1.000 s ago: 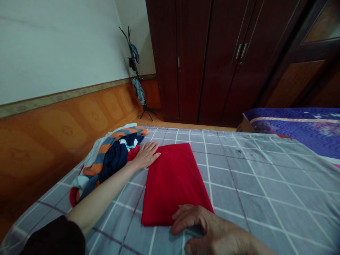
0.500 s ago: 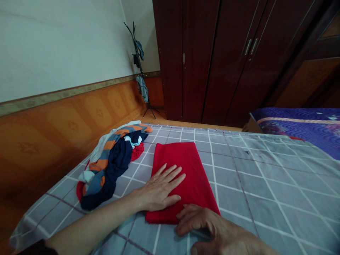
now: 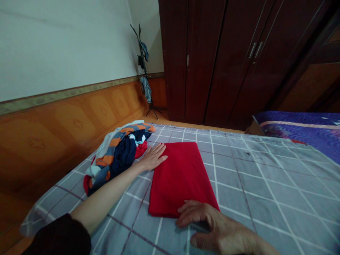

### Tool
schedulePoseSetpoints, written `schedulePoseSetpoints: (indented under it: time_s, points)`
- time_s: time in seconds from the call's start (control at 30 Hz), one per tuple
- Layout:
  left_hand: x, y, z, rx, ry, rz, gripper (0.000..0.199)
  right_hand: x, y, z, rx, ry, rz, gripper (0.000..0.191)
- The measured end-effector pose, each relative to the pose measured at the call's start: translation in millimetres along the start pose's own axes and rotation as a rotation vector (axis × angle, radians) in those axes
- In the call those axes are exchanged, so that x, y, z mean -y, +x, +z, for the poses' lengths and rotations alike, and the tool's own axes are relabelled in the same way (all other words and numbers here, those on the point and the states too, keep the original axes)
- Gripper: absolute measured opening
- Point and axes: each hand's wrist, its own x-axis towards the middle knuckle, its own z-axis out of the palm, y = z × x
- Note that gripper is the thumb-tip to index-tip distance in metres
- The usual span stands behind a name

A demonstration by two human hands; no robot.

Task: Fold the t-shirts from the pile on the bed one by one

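Observation:
A folded red cloth (image 3: 180,179) lies flat in a neat rectangle on a grey checked bedsheet (image 3: 262,187). My left hand (image 3: 152,158) rests open and palm down at the cloth's upper left edge, with its fingertips at that edge, between the cloth and a crumpled pile of clothes (image 3: 118,156). That pile holds navy, orange-striped, white and red garments. My right hand (image 3: 209,221) lies at the cloth's lower right corner, its curved fingers on the cloth without a visible grip.
The bed's left side runs along a wood-patterned wall panel (image 3: 74,120). A dark wooden wardrobe (image 3: 220,63) stands beyond the bed's far end, a coat stand (image 3: 146,71) hung with garments in the corner. A purple quilt (image 3: 300,131) covers another bed at right.
My left hand has slid off the middle of the red cloth, back toward its upper left edge. My right hand stays at the corner. The view has shifted slightly.

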Motion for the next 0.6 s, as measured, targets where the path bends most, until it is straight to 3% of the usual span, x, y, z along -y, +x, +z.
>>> schedulePoseSetpoints:
  time_s: [0.13, 0.23, 0.33, 0.43, 0.53, 0.6]
  points:
    - [-14, -4, -11.7, -0.086, 0.033, -0.072, 0.061, -1, -1, 3, 0.001, -0.002, -0.006, 0.034]
    - [-54, -28, -14.0, -0.137, 0.023, 0.165, 0.058, -1, -4, 4, -0.05, 0.013, -0.05, 0.032]
    - [-93, -50, -3.7, -0.053, -0.044, 0.422, 0.059, 3, -6, -2, -0.193, 0.155, -0.128, 0.022]
    - [-109, -60, 9.5, 0.026, -0.112, 0.451, 0.061, 2, -4, -13, -0.358, 0.22, -0.145, 0.023]
    - [-107, -62, 13.7, 0.031, -0.171, 0.418, 0.063, -10, 1, -17, -0.449, -0.043, -0.066, 0.041]
    - [-102, -63, 11.7, 0.03, -0.18, 0.416, 0.065, -21, 3, -14, -0.413, -0.303, -0.001, 0.059]
